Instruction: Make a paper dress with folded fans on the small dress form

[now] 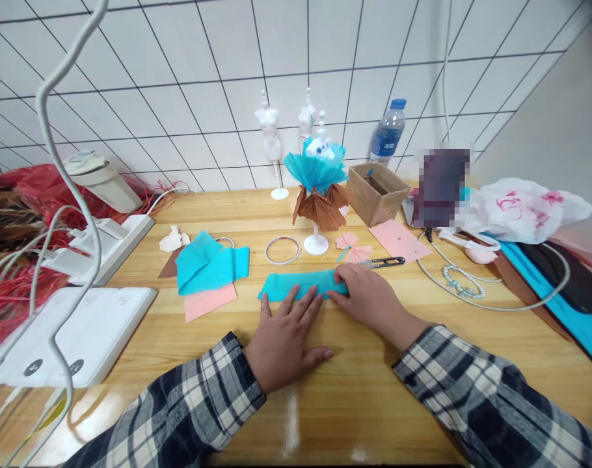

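Observation:
A folded strip of blue crepe paper (pixel 286 282) lies flat on the wooden table in front of me. My left hand (pixel 291 335) is spread, its fingertips pressing on the strip's near edge. At the strip's right end, my right hand (pixel 369 296) pinches the paper between thumb and fingers. Just beyond stands a small white mannequin (pixel 316 243) dressed in a blue and brown pleated paper skirt. Black thread snips (pixel 388 262) and a pink pleated paper piece (pixel 353 248) lie past my right hand. A bracelet-like ring (pixel 282 251) rests behind the strip.
More blue paper (pixel 205 266) lies over pink sheets at left. Two bare mannequins, a cardboard box (pixel 378 193) and a water bottle (pixel 388 133) stand by the tiled wall. A white cable (pixel 47 117) hangs at left above power banks (pixel 76 331). A beaded bracelet (pixel 462 283) lies right.

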Motion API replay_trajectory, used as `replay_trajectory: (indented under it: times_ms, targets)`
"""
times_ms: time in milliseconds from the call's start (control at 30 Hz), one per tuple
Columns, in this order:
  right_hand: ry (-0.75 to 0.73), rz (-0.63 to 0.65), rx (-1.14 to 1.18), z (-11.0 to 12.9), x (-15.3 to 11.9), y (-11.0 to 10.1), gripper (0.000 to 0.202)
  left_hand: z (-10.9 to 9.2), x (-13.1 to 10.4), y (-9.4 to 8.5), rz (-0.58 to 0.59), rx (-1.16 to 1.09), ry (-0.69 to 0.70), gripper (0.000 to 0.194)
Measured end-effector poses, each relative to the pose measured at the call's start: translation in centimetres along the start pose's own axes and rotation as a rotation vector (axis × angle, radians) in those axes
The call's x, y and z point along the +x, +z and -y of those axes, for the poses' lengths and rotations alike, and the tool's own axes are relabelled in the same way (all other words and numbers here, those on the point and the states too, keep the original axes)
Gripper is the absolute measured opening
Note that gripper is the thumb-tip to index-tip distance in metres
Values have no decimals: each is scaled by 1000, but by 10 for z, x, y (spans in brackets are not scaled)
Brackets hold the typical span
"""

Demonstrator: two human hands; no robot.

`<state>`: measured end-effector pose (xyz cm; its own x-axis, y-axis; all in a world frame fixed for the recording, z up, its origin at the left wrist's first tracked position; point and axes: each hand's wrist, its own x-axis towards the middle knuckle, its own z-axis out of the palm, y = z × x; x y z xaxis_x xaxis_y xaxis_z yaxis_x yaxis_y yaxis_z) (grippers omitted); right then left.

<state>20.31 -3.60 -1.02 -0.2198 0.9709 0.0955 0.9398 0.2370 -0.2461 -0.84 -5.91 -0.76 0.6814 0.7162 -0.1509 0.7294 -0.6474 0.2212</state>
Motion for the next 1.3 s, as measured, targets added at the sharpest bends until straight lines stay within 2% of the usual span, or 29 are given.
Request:
replay_trajectory:
  times_ms: [100,167,233,367,500,800,900,1033,1167,1300]
  targets:
    - [-125,-118,-26,4,-14,-4,33,0,0,0,-16,14,13,85]
    - [-238,-123,-48,9,-27,-2,42,-1,0,0,-14,26,6,86]
    - [-291,-101,-75,13,-39,4,50,-1,0,0,-15,34,-6,88]
    - [-256,-46,-118,9,-52,14,54,-2,0,-1,-20,29,-14,88]
    - [-208,-23,-149,-5,-52,15,51,-2,0,-1,-12,29,-29,88]
    - [-20,-133,-157,-28,-50,0,38,-1,-1,0,-26,16,-28,88]
    - [-105,-156,-87,-20,-43,-3,45,0,0,0,-18,9,-16,88]
    - [-382,-32,-11,1,-33,8,56,1,1,0,5,6,-13,90]
    - [-343,116,16,9,-33,20,61,3,-2,0,17,29,-25,89]
    - [-310,156,12,6,-36,20,61,13,-6,-4,28,76,-105,90]
